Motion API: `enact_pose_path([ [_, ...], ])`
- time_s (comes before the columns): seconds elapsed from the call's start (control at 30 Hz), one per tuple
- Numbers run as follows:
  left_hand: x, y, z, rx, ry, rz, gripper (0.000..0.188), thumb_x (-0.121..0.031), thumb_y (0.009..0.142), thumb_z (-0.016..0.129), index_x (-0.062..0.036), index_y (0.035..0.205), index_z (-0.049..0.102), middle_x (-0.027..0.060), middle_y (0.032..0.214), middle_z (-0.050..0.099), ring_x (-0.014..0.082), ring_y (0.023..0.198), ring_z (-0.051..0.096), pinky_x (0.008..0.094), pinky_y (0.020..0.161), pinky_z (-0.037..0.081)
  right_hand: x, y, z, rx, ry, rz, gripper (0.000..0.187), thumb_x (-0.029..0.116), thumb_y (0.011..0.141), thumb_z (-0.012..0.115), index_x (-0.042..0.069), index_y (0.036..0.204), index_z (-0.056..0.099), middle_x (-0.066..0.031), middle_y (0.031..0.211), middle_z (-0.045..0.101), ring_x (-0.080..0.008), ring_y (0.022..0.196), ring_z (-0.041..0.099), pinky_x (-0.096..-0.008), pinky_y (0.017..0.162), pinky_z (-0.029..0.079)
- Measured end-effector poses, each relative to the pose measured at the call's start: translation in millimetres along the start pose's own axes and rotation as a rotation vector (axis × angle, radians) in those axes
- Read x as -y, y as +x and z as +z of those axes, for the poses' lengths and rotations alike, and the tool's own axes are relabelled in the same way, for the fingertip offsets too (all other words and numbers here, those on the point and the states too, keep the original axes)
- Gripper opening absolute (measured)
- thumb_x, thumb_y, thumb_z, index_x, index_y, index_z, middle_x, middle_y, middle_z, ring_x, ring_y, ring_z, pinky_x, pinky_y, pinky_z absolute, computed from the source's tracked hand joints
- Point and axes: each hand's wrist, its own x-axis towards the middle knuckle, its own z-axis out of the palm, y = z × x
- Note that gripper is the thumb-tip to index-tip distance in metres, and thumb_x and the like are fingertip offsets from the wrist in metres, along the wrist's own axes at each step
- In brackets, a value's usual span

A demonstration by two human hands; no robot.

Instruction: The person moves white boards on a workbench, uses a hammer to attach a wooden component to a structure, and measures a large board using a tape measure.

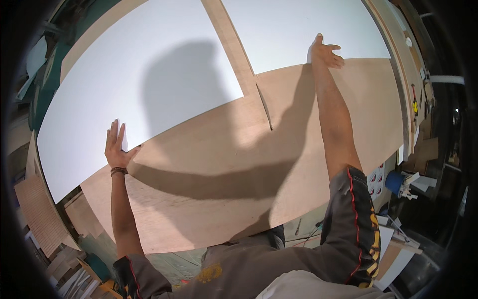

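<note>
Two white sheets lie on a large tan plywood board: a bigger left sheet (104, 84) and a right sheet (298, 30), with a bare wood strip (229, 40) between them. Flat on the near edge of the left sheet rests my left hand (117, 147), fingers spread and thumb over the plywood (209, 214). My right hand (327, 54) reaches farther out and lies on the near edge of the right sheet, its fingers apart. A thin dark line (265, 107) runs along the plywood below the strip; I cannot tell whether it is a slit or a thin object. Neither hand holds anything.
At the right, a long wooden edge (398, 79) borders the board, with a yellow and red tool (415, 105) beyond it. Lower right stands a blue container (395, 183) beside pale scraps. Wood offcuts (42, 209) are stacked at lower left. My shadow falls across the board.
</note>
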Motion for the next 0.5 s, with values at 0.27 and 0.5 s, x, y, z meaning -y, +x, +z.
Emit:
enact_pose_path([
  [0.27, 15.1, 17.2, -1.3, 0.047, 0.045, -0.018, 0.097, -0.067, 0.067, 0.079, -0.0239, 0.149, 0.051, 0.0042, 0.159, 0.043, 0.0254, 0.145, 0.042, 0.0509, 0.121, 0.035, 87.9, 1.7, 24.1, 0.063, -0.295, -0.626, 0.095, 0.079, 0.087, 0.045, 0.019, 0.159, 0.034, -0.0299, 0.161, 0.026, -0.0480, 0.152, 0.009, -0.0730, 0.115, 0.002],
  [0.5, 14.6, 26.9, 0.9, 0.082, 0.049, -0.012, 0.102, -0.071, 0.065, 0.078, -0.0223, 0.150, 0.049, 0.0047, 0.160, 0.041, 0.0268, 0.146, 0.041, 0.0510, 0.121, 0.035, 181.4, -107.3, 51.8, 0.233, -0.015, -1.657, 0.063, 0.057, 0.089, 0.055, 0.021, 0.141, 0.054, -0.0209, 0.149, 0.044, -0.0362, 0.144, 0.034, -0.0552, 0.119, 0.024],
])
